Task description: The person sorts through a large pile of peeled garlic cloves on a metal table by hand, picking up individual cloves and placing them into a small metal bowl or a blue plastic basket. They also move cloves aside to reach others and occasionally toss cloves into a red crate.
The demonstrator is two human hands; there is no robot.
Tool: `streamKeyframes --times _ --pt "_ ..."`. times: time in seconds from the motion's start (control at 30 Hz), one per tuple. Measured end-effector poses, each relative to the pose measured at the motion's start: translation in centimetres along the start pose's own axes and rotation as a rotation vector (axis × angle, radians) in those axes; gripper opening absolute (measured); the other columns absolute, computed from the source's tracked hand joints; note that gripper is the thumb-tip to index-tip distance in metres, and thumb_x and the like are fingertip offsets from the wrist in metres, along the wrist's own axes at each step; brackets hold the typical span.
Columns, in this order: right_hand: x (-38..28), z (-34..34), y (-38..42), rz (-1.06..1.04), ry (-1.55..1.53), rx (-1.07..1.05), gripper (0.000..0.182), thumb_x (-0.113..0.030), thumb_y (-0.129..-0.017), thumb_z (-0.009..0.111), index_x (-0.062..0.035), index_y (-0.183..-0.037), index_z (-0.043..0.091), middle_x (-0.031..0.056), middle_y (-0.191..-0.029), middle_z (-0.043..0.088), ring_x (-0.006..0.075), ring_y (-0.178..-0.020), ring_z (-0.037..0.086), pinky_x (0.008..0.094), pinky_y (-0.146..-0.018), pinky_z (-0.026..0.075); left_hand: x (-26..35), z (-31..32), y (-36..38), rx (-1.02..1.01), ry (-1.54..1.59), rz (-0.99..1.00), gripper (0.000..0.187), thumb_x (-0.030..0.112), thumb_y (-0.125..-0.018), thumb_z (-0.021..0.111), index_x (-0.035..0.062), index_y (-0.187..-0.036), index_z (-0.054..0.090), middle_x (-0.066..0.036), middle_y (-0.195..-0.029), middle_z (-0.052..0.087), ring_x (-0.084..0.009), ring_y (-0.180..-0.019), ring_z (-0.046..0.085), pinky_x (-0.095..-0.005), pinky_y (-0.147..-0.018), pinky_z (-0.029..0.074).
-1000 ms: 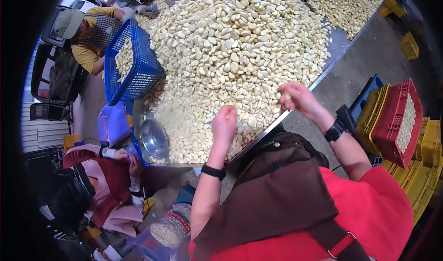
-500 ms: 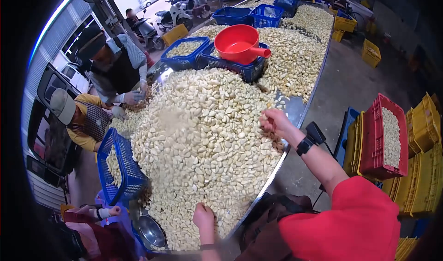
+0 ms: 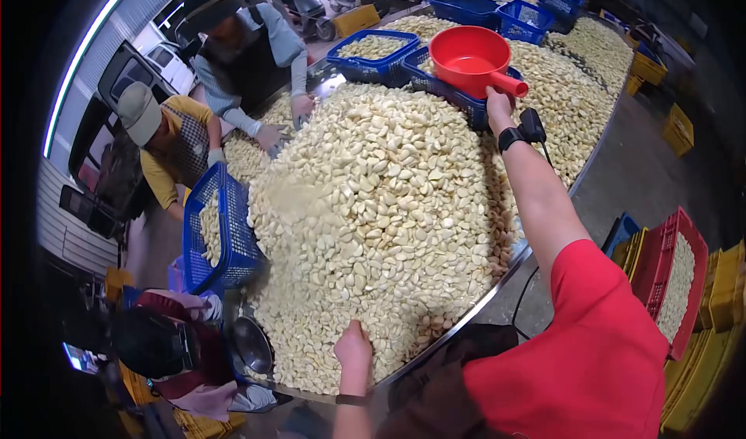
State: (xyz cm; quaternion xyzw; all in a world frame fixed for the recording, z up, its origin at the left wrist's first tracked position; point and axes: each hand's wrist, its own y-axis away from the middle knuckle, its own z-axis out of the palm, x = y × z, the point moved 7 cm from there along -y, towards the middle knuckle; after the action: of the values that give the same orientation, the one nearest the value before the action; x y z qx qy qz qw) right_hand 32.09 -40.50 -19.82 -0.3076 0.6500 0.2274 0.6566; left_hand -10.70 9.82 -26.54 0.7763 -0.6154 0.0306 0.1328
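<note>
A big heap of peeled garlic cloves point(image 3: 373, 206) covers the metal table in front of me. My left hand point(image 3: 354, 352) rests low on the heap with its fingers curled inward against the cloves; what lies inside them is hidden. Reaching far forward, my right hand point(image 3: 500, 109) is right at the handle of a red plastic dipper point(image 3: 469, 54), its fingers partly hidden there. The dipper sits on a blue basket point(image 3: 440, 86) at the far side of the heap, its bowl facing up.
Two people point(image 3: 241, 58) work gloved on the left; another person point(image 3: 159, 342) is at lower left. Blue baskets point(image 3: 225, 233) stand around the heap. A metal bowl point(image 3: 252, 344) lies at the near left edge. Red and yellow crates point(image 3: 674, 283) are stacked at right.
My right hand has moved from the heap's right side forward to the dipper's handle. My left hand stays low on the cloves. The view has shifted, and the lower-left person has leaned in.
</note>
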Motion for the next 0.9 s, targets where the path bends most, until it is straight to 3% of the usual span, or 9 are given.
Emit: streamKeyframes --times 0.17,0.23,0.37,0.5,0.53,0.63,0.77,0.87,0.9 --pt "1.0 0.4 -0.2 -0.149 0.205 0.045 0.072 -0.023 -0.071 0.073 -0.0058 -0.131 0.038 0.0225 -0.132 0.043 0.0373 -0.121 0.044 0.0383 -0.102 0.034 0.7 -0.4 -1.0 -0.067 -0.034 0.067 0.018 0.019 -0.078 0.062 0.0076 -0.091 0.056 -0.016 -0.074 0.063 -0.0347 -0.069 0.063 -0.0473 -0.059 0.048" --pt "-1.1 -0.7 3.5 -0.404 0.13 0.182 0.072 -0.021 -0.071 0.07 0.0042 -0.131 0.038 0.0239 -0.131 0.045 0.0347 -0.122 0.044 0.0366 -0.104 0.033 -0.1 0.6 -1.3 -0.075 0.022 0.052 0.018 0.018 -0.077 0.062 0.0079 -0.09 0.056 -0.017 -0.074 0.063 -0.0354 -0.069 0.062 -0.0475 -0.058 0.048" --pt "-1.5 -2.5 15.0 -0.214 -0.176 -0.166 0.035 -0.012 -0.088 0.057 0.0031 -0.119 0.053 0.0096 -0.11 0.058 0.0145 -0.096 0.055 0.0267 -0.085 0.043 -3.0 0.4 -1.1 -0.217 0.396 -0.224 0.029 0.027 -0.078 0.059 0.0083 -0.1 0.062 -0.021 -0.088 0.064 -0.0378 -0.082 0.062 -0.0429 -0.069 0.049" --pt "-5.5 -3.1 32.1 -0.029 -0.147 -0.733 0.014 -0.01 -0.092 0.051 -0.0021 -0.098 0.061 0.0035 -0.077 0.062 0.0083 -0.061 0.055 0.021 -0.055 0.045 -3.7 -0.3 -0.4 -0.251 1.198 -0.273 0.02 0.018 -0.086 0.061 0.006 -0.102 0.064 -0.002 -0.076 0.065 -0.0099 -0.066 0.058 -0.0232 -0.059 0.044" --pt "-5.0 -2.5 36.5 0.098 -0.094 -0.941 0.017 -0.014 -0.091 0.053 -0.0037 -0.101 0.062 0.003 -0.076 0.062 0.0079 -0.064 0.057 0.0206 -0.056 0.045 -2.8 -0.9 -0.3 -0.257 1.228 -0.285 0.016 0.019 -0.093 0.056 0.0075 -0.1 0.064 0.007 -0.064 0.051 0.0003 -0.05 0.037 -0.016 -0.045 0.026" --pt "-4.5 -1.3 46.9 0.287 0.201 -1.417 0.022 -0.019 -0.091 0.056 -0.0045 -0.105 0.063 0.0009 -0.079 0.063 0.0079 -0.068 0.058 0.0223 -0.061 0.048 -0.9 -1.4 -0.2 -0.325 1.245 -0.216 0.017 0.021 -0.092 0.056 0.0073 -0.101 0.064 0.009 -0.062 0.047 -0.0003 -0.049 0.035 -0.017 -0.044 0.026" --pt "-4.3 1.5 52.5 -0.598 0.055 -1.412 0.026 -0.025 -0.087 0.055 -0.0033 -0.1 0.063 0.0124 -0.076 0.064 0.0276 -0.067 0.061 0.035 -0.063 0.049 0.0 -1.2 -0.2 -0.317 1.265 -0.14 0.019 0.023 -0.094 0.053 0.0067 -0.1 0.062 0.01 -0.06 0.043 -0.0008 -0.048 0.033 -0.0179 -0.043 0.024" --pt "-3.9 2.8 53.0 -0.044 0.221 -1.458 0.023 -0.023 -0.084 0.056 -0.0028 -0.09 0.064 0.0132 -0.074 0.064 0.0267 -0.068 0.062 0.035 -0.063 0.049 -0.8 -0.9 -1.2 -0.258 1.32 -0.122 0.021 0.025 -0.096 0.05 0.0068 -0.09 0.058 0.008 -0.06 0.043 -0.002 -0.049 0.034 -0.0185 -0.044 0.026" --pt "-4.6 3.1 52.7 -0.071 0.209 -1.38 0.022 -0.023 -0.083 0.056 -0.003 -0.085 0.063 0.0137 -0.071 0.063 0.0252 -0.066 0.061 0.0338 -0.062 0.049 -1.1 -1.2 -1.2 -0.213 1.365 -0.112 0.022 0.026 -0.096 0.05 0.0069 -0.088 0.057 0.007 -0.06 0.043 -0.0025 -0.05 0.035 -0.0187 -0.045 0.027"
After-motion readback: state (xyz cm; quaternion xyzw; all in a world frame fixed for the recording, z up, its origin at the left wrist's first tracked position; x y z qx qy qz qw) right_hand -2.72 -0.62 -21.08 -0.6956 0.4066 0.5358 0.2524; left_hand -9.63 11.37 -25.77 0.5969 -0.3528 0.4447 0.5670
